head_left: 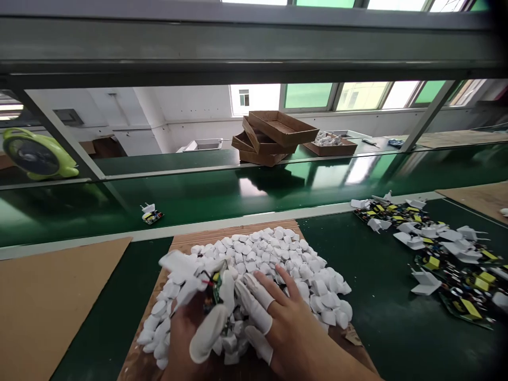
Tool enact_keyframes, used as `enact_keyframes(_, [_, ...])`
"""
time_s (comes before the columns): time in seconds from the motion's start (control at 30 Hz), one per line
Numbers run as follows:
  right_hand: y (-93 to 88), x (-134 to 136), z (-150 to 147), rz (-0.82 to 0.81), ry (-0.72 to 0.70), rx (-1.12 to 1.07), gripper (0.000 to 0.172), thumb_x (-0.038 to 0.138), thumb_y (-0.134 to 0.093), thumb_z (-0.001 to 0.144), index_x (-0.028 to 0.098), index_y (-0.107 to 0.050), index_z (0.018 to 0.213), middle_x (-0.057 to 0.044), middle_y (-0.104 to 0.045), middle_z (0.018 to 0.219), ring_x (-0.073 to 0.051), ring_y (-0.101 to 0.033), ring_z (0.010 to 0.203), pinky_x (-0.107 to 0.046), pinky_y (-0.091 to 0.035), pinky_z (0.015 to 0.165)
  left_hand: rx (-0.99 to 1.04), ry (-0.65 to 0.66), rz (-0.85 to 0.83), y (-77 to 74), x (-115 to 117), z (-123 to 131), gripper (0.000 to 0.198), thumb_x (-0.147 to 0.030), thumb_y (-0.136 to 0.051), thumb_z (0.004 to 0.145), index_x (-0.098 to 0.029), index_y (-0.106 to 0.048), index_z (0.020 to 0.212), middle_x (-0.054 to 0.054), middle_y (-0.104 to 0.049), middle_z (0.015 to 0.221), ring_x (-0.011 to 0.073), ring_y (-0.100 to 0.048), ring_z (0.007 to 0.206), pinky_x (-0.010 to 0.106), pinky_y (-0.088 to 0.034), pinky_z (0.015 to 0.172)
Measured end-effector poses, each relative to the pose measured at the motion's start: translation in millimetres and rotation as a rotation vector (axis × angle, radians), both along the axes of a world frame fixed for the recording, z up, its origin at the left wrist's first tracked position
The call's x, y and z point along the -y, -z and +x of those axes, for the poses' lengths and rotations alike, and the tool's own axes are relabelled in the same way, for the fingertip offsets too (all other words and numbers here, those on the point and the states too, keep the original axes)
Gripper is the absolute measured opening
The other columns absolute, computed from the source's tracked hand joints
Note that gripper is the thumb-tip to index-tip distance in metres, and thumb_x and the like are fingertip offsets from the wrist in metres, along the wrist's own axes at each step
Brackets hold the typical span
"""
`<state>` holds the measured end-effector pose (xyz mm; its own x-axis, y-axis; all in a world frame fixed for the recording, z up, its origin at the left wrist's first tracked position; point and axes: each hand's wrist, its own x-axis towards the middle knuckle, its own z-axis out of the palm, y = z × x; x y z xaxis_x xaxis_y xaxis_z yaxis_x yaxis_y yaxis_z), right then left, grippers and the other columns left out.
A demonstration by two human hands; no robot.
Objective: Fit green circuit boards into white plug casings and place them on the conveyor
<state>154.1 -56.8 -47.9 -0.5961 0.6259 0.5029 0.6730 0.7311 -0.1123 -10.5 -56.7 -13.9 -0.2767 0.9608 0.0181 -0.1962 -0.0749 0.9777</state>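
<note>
My left hand (186, 325) is wrapped round a circuit board (214, 290) with a large white plate-like part (178, 267) attached at its upper left. A white finger cot covers the left thumb. My right hand (283, 323) lies beside the board with fingers stretched out and spread, its thumb and first two fingers in white cots. Those fingertips are close to the board's right side; whether they touch it or a small piece is unclear. Under both hands spreads a heap of small white rounded pieces (257, 248) on a brown board (184, 242).
Many circuit boards (432, 243) with white parts lie at the right. One more board (151, 214) sits on the green conveyor (190, 196). Cardboard (51, 296) covers the left bench. Beyond stand stacked brown trays (273, 137) and a green fan (37, 153). A metal beam (254, 45) crosses overhead.
</note>
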Motion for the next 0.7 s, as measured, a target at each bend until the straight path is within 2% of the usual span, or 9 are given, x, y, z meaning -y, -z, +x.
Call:
enact_keyframes(0.07, [0.4,-0.6,-0.2,-0.141,0.014,0.136,0.017,0.022,-0.057,0.078,0.02,-0.074,0.081,-0.012,-0.071,0.087,-0.034,-0.042,0.125,-0.059,-0.012,0.111,0.114,-0.127,-0.027,1.3,-7.8,1.4,0.035,-0.041,-0.082,0.054,-0.022,-0.067,0.08,0.002,-0.07,0.082,0.0272,-0.062,0.096,0.031,-0.054,0.077])
enact_keyframes(0.13, [-2.7,-1.6,1.2,-0.243,0.043,0.204,0.019,0.018,-0.056,0.078,0.02,-0.075,0.079,-0.012,-0.071,0.086,-0.032,-0.048,0.117,-0.059,-0.019,0.11,0.235,-0.19,-0.08,0.7,-16.1,-0.6,0.033,-0.041,-0.08,0.051,-0.022,-0.068,0.075,0.001,-0.071,0.081,0.0284,-0.062,0.096,0.032,-0.055,0.076])
enact_keyframes(0.23, [-9.8,-2.9,2.9,-0.317,-0.003,0.25,0.018,0.02,-0.058,0.076,0.02,-0.076,0.079,-0.012,-0.07,0.077,-0.032,-0.053,0.105,-0.058,-0.025,0.108,0.28,-0.038,-0.13,0.0,-23.6,-7.7,0.025,-0.04,-0.075,0.059,-0.023,-0.07,0.075,0.002,-0.073,0.088,0.029,-0.062,0.101,0.034,-0.055,0.082])
enact_keyframes(0.33, [-16.0,-4.7,3.5,-0.333,-0.068,0.283,0.017,0.022,-0.06,0.075,0.02,-0.077,0.077,-0.013,-0.07,0.074,-0.034,-0.051,0.107,-0.057,-0.027,0.107,0.241,0.098,-0.135,3.8,-23.7,-13.3,0.024,-0.039,-0.073,0.066,-0.025,-0.071,0.085,0.0,-0.073,0.1,0.0284,-0.061,0.106,0.035,-0.053,0.087])
enact_keyframes(0.43, [-19.7,-6.8,3.9,-0.367,-0.087,0.311,0.019,0.024,-0.06,0.074,0.018,-0.077,0.079,-0.015,-0.071,0.081,-0.035,-0.048,0.113,-0.056,-0.029,0.106,0.225,0.133,-0.173,8.6,-19.8,-12.6,0.035,-0.039,-0.077,0.062,-0.025,-0.069,0.092,0.001,-0.072,0.104,0.0301,-0.061,0.107,0.037,-0.053,0.086])
enact_keyframes(0.53, [-17.6,-8.4,4.8,-0.366,-0.137,0.295,0.023,0.027,-0.062,0.071,0.015,-0.078,0.083,-0.016,-0.071,0.083,-0.037,-0.045,0.115,-0.055,-0.027,0.106,0.125,0.112,-0.225,7.7,-14.0,-7.1,0.047,-0.044,-0.078,0.06,-0.024,-0.064,0.1,0.002,-0.071,0.101,0.0314,-0.06,0.106,0.036,-0.053,0.082])
enact_keyframes(0.7, [-6.3,-9.9,6.6,-0.3,-0.148,0.214,0.016,0.021,-0.061,0.067,0.017,-0.075,0.074,-0.011,-0.064,0.066,-0.031,-0.049,0.101,-0.05,-0.03,0.103,-0.058,0.129,-0.273,-2.8,-5.5,-1.6,0.055,-0.047,-0.082,0.053,-0.02,-0.062,0.097,0.006,-0.071,0.099,0.0317,-0.062,0.102,0.034,-0.053,0.078])
